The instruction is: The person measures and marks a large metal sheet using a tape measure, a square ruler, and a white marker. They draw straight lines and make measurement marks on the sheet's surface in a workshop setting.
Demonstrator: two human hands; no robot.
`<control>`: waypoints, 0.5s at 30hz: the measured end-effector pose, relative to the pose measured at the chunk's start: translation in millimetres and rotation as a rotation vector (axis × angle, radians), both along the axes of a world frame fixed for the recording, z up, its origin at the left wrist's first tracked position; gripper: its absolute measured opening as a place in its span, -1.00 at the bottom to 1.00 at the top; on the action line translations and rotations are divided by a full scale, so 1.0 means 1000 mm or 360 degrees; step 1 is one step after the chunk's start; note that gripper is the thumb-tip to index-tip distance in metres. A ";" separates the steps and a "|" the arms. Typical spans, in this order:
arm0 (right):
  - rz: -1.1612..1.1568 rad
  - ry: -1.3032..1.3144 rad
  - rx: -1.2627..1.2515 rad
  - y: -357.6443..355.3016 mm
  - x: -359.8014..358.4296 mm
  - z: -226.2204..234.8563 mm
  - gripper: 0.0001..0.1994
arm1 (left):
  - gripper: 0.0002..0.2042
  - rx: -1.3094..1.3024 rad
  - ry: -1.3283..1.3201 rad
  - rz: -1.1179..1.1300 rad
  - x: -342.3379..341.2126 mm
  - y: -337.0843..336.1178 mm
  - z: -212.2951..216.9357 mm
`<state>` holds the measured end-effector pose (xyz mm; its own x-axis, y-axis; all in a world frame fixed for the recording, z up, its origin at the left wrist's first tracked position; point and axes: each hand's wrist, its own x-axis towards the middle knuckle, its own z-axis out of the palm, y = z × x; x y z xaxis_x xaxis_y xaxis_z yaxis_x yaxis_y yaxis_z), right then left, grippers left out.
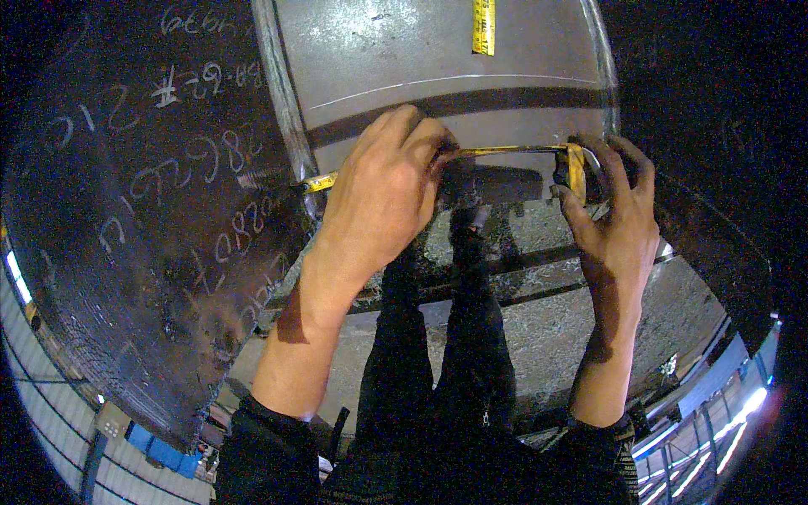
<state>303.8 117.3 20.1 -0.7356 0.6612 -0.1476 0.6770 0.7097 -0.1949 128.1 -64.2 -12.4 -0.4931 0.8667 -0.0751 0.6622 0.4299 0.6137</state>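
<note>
A yellow tape measure (576, 172) is held by its case between the thumb and fingers of my right hand (621, 198). Its thin yellow blade (505, 151) runs leftward from the case to my left hand (389, 172), whose fingers are closed on it. Past that hand, the blade's end (320, 183) reaches the left weld bead (290, 109). The blade spans the near edge of a grey steel panel (379, 50), which carries a thin white curved line and a dark band of shadow. My left fingertips are partly hidden.
A second strip of yellow measuring tape (483, 29) lies at the panel's far part. Dark steel plates rise on both sides; the left plate (168, 168) bears chalk marks. Another weld bead (606, 67) borders the panel's right. My legs (396, 353) stand below, above a grey, littered surface (539, 337).
</note>
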 end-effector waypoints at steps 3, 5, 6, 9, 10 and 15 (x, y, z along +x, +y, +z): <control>0.0045 0.0006 0.0025 -0.001 0.000 -0.002 -0.52 | -0.75 0.0117 0.0049 -0.0012 -0.004 0.001 -0.001; 0.0104 -0.0011 0.0170 0.002 0.007 -0.013 -0.53 | -0.78 0.0078 0.0022 0.0015 -0.004 0.005 0.000; 0.0070 -0.0056 0.0081 0.002 0.007 -0.012 -0.52 | -0.77 -0.0020 -0.0031 0.0033 -0.004 0.004 0.000; -0.0104 -0.0126 -0.0154 -0.004 -0.004 0.000 -0.47 | -0.78 -0.0081 -0.0039 0.0047 -0.005 0.006 0.003; -0.0170 -0.0133 -0.0229 -0.005 -0.005 0.003 -0.46 | -0.79 -0.0068 -0.0021 0.0045 -0.005 0.006 0.002; -0.0217 -0.0091 -0.0281 -0.006 -0.005 0.003 -0.42 | -0.78 -0.0128 -0.0069 0.0039 -0.008 0.007 0.004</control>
